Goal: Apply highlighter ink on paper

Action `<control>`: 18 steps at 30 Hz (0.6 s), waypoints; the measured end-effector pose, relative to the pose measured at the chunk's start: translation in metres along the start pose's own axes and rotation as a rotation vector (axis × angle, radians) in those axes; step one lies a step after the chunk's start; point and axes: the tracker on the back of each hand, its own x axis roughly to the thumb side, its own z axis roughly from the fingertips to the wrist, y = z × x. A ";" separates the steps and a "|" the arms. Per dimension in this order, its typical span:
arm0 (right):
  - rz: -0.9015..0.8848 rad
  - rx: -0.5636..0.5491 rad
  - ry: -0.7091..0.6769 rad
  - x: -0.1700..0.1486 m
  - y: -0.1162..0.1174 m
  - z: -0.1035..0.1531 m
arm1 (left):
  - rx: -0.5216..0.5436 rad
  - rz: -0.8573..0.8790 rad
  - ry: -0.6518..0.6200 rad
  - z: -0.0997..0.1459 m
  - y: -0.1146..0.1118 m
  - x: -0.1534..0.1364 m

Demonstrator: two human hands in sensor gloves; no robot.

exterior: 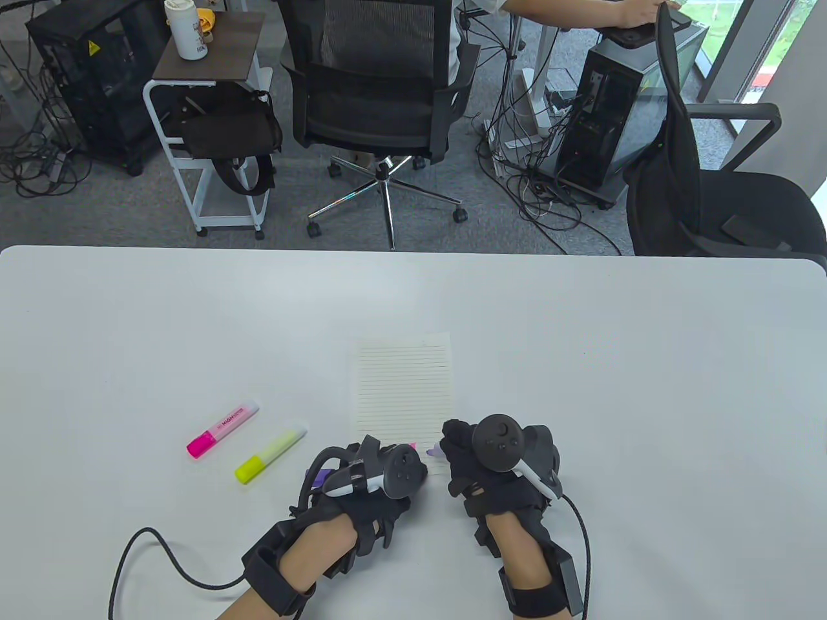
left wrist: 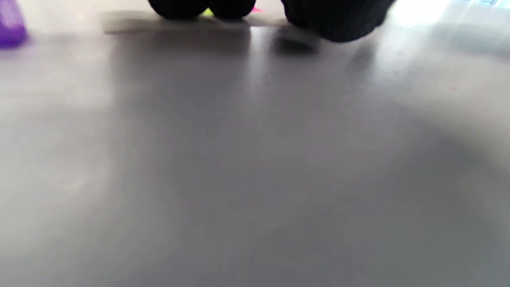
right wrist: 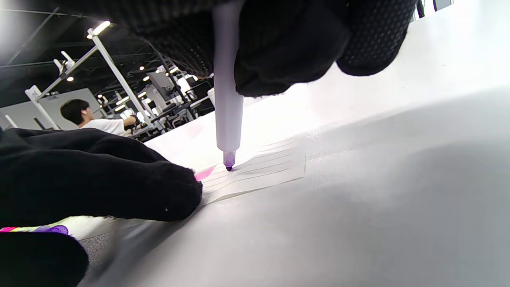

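Note:
A lined sheet of paper point(exterior: 404, 394) lies on the white table point(exterior: 646, 361). My right hand point(exterior: 460, 445) grips an uncapped purple highlighter point(right wrist: 228, 99) upright. Its tip point(right wrist: 228, 165) touches the paper's near edge point(right wrist: 271, 171), beside a small pink mark point(right wrist: 205, 173). My left hand point(exterior: 394, 460) lies palm down, and its fingers point(right wrist: 131, 179) press on the paper's near left corner. A purple cap point(exterior: 318, 478) sits at that hand's left side; I cannot tell if the hand touches it. The left wrist view is blurred and shows only fingertips point(left wrist: 334, 20) and the cap point(left wrist: 11, 26).
A capped pink highlighter point(exterior: 223, 428) and a capped yellow highlighter point(exterior: 271, 453) lie on the table left of my left hand. Glove cables point(exterior: 155, 562) trail to the near edge. Office chairs point(exterior: 381, 77) and computer towers stand beyond the far edge.

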 end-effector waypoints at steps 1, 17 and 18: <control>-0.005 0.017 0.005 0.001 -0.001 0.000 | -0.001 0.003 0.000 0.000 0.000 0.000; 0.025 -0.012 0.014 0.001 0.002 0.000 | -0.005 0.005 0.001 0.000 0.001 0.000; 0.023 -0.015 0.014 0.001 0.002 0.000 | -0.005 0.005 0.001 0.000 0.001 0.000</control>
